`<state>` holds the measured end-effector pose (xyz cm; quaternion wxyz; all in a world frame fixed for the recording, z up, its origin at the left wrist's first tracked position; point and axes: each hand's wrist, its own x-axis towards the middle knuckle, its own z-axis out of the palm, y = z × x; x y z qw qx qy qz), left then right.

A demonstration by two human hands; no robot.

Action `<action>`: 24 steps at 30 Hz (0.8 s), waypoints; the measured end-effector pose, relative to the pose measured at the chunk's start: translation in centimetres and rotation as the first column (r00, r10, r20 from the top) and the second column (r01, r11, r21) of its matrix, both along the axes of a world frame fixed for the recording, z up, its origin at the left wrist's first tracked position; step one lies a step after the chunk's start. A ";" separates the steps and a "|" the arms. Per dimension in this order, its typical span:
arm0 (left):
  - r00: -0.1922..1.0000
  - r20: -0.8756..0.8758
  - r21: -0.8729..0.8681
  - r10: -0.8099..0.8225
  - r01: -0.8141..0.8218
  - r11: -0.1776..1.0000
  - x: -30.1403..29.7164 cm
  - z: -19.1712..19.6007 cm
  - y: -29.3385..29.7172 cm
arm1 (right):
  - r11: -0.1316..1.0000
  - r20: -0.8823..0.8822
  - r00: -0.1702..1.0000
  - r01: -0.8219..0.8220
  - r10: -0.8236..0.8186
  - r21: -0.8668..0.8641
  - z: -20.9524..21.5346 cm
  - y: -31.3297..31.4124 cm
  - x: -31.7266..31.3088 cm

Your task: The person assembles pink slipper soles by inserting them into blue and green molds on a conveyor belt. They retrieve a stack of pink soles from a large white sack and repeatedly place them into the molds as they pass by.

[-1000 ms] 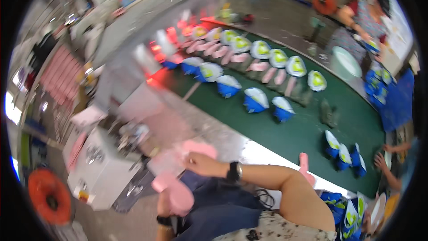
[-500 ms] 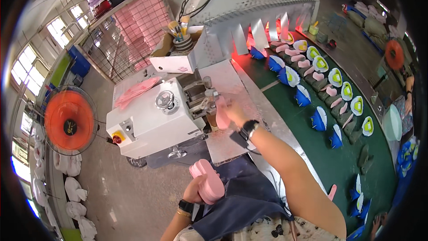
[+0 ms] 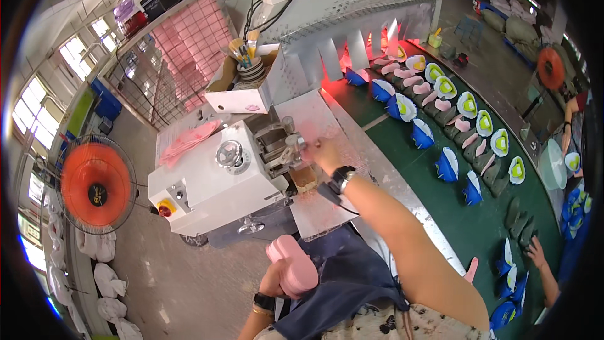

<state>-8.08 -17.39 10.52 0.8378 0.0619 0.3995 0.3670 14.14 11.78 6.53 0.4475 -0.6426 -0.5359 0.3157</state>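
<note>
One orange fan [image 3: 97, 186] stands at the far left, with white sacks [image 3: 109, 281] near it on the floor. Next comes a white machine [image 3: 204, 186], with a red-and-yellow knob [image 3: 165, 208] on its left end and a steel wheel [image 3: 229, 155] on top. Flat pink pieces [image 3: 189, 143] lie just behind it, before a wire rack [image 3: 189, 31] of pink stacks. A box [image 3: 255, 99] of brushes [image 3: 238, 47] stands behind the machine.

The left hand [image 3: 273, 279] is low, near the middle, closed around the left side of a stack [image 3: 299, 275] of pink insoles; the stack tilts over a dark apron [image 3: 346, 264].

Above and to the right, the right hand [image 3: 327, 155] reaches the machine's working end, its fingers bent close together at a small patch of pink; I cannot tell whether they grasp it.

Right of that runs a green belt [image 3: 481, 221]. Blue uppers [image 3: 447, 167] line it in two rows, with more insoles [image 3: 413, 80] between. A loose insole [image 3: 471, 269] lies at the near edge. Farther right, a co-worker's hand [image 3: 536, 253], fingers spread, is just beside some dark pieces [image 3: 527, 233]. A pale tub [image 3: 553, 167] stands beyond the belt.
</note>
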 end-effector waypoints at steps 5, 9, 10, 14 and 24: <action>0.995 -0.088 0.005 -0.039 0.040 0.999 -0.1 -2.1 0.4 | 0.992 -0.402 0.909 0.126 -0.114 0.003 -2.2 3.3 5.1; 0.954 -0.292 0.128 -0.070 0.111 0.986 -1.1 -7.4 0.3 | 0.942 -0.479 0.818 0.328 -0.319 -0.067 3.1 -3.6 16.0; 0.949 -0.292 0.131 -0.117 0.160 0.978 -0.8 -7.5 0.6 | 0.912 -0.469 0.794 0.406 -0.387 -0.064 2.2 -5.4 20.2; 0.920 -0.321 0.167 -0.224 0.288 0.943 -0.1 -6.5 2.2 | 0.704 -0.300 0.672 0.711 -0.677 0.005 -1.7 -15.3 38.2; 0.971 -0.231 0.125 -0.056 0.086 0.988 7.0 -2.0 4.3 | 0.491 0.505 0.283 0.799 -0.816 0.346 -3.9 -26.3 56.6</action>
